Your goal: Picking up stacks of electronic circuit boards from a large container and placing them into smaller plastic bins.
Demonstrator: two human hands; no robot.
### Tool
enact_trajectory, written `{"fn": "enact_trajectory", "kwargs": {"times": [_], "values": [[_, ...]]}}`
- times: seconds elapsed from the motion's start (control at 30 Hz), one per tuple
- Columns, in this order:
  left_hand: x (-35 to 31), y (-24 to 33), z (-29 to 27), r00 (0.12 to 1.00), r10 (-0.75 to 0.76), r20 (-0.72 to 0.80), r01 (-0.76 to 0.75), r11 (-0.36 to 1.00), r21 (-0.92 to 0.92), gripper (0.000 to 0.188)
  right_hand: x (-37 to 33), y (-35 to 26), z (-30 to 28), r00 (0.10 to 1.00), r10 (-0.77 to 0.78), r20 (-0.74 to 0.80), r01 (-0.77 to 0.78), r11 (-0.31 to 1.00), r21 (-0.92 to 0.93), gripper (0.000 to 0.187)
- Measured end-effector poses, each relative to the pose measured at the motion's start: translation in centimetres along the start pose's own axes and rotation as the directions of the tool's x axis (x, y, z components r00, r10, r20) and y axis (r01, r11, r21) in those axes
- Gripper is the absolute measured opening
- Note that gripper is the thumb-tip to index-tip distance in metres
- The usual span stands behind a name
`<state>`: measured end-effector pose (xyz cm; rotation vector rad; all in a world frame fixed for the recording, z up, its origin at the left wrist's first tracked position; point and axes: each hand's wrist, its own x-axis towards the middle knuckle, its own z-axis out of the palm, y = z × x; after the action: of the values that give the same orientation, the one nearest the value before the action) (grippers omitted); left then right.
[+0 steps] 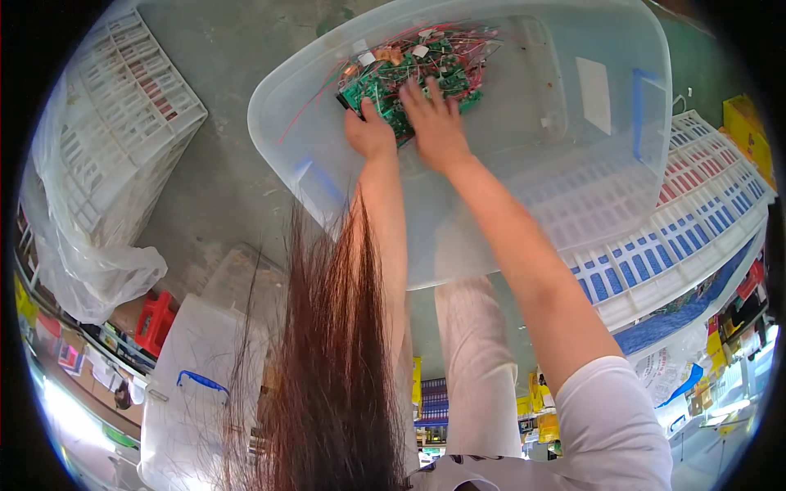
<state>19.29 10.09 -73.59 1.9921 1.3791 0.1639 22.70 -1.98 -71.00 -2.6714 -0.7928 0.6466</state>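
Note:
A tangled heap of green circuit boards (446,82) with thin red and white wires lies in the far left part of a translucent plastic bin (508,176). My left hand (370,133) is at the heap's near left edge. Its thumb rests against a green board, and the other fingers curl at that board's edge, partly hidden. Just to the right, my right hand (435,129) lies on top of the boards, palm down, with its fingers spread. Both forearms reach over the bin's near rim. Long hair hangs in front of part of my left arm.
A white slatted crate (123,106) with plastic wrap (98,270) stands at left. On the right are a white crate with blue and red contents (647,262) and a yellow box (749,135). A red stool (154,321) and a lidded bin with a blue handle (196,360) are lower left.

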Motion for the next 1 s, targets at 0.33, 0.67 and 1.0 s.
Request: {"fn": "enact_trajectory", "kwargs": {"times": [0.33,0.67,1.0], "values": [[-1.1,4.3,-1.7,0.992,-0.096,0.08,0.091,0.993,0.071,0.022,1.1,-2.6,2.7,0.986,0.0,0.166,0.009,0.998,-0.056,0.069],[1.5,2.3,-1.4,0.953,-0.142,0.267,0.16,0.986,-0.046,0.03,1.2,-1.6,0.9,0.992,-0.027,0.121,0.035,0.998,-0.059,0.059],[-1.0,3.4,-6.4,0.814,0.059,0.577,-0.261,0.925,0.274,0.048,-9.9,-1.1,-23.0,0.988,0.023,0.154,-0.101,0.846,0.524,0.048]]}}
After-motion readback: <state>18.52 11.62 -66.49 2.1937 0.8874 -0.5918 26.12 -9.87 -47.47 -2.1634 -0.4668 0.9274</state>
